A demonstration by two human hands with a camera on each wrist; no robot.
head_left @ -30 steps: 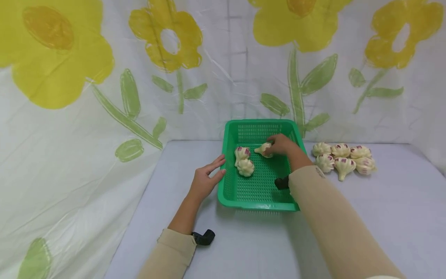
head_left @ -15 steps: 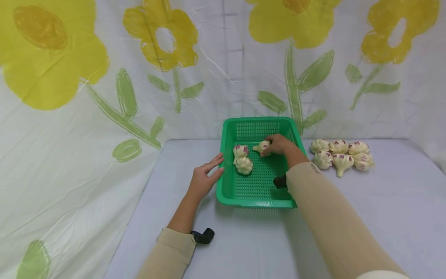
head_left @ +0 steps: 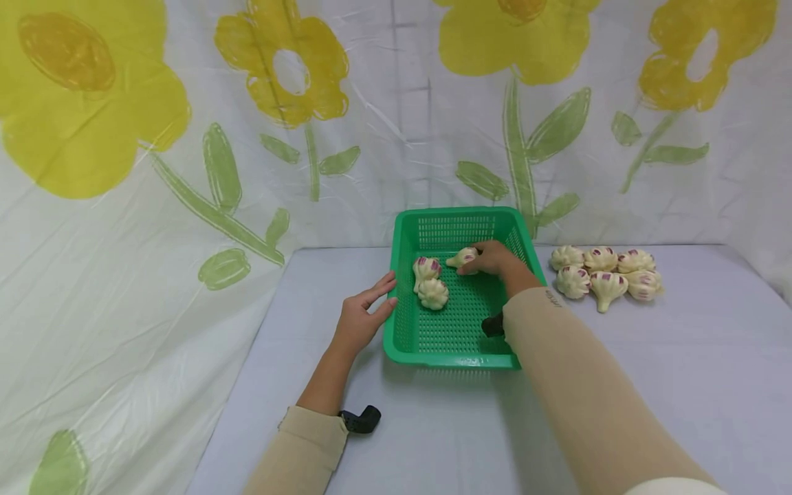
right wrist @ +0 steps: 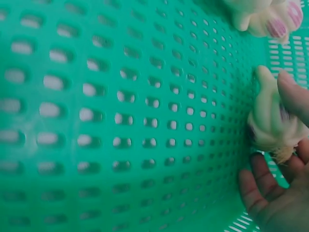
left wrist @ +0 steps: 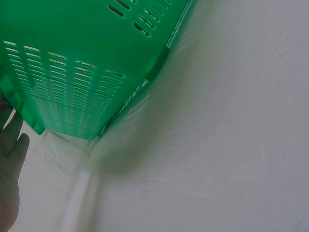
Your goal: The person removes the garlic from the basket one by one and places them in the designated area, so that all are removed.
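Inside the green plastic basket [head_left: 458, 361], my right hand [head_left: 495, 261] holds a garlic bulb [head_left: 460, 258] between thumb and fingers, near the far side. That bulb lies on its side in the right wrist view, its stem pointing away from the roots, with my thumb [right wrist: 293, 96] against it. Two more garlic bulbs sit to its left, one streaked purple [head_left: 427, 269] and a paler one [head_left: 434, 294] touching it. My left hand [head_left: 360, 320] rests its extended fingers on the basket's left rim. In the left wrist view, part of the left hand [left wrist: 9, 159] shows beside the basket wall.
Several garlic bulbs [head_left: 609, 287] lie in two rows on the white table [head_left: 680, 385], right of the basket. A white sheet painted with yellow flowers [head_left: 297, 75] hangs behind the table.
My right hand has shifted the garlic bulb slightly left inside the basket. The left hand stays at the rim, and the head view has moved a little.
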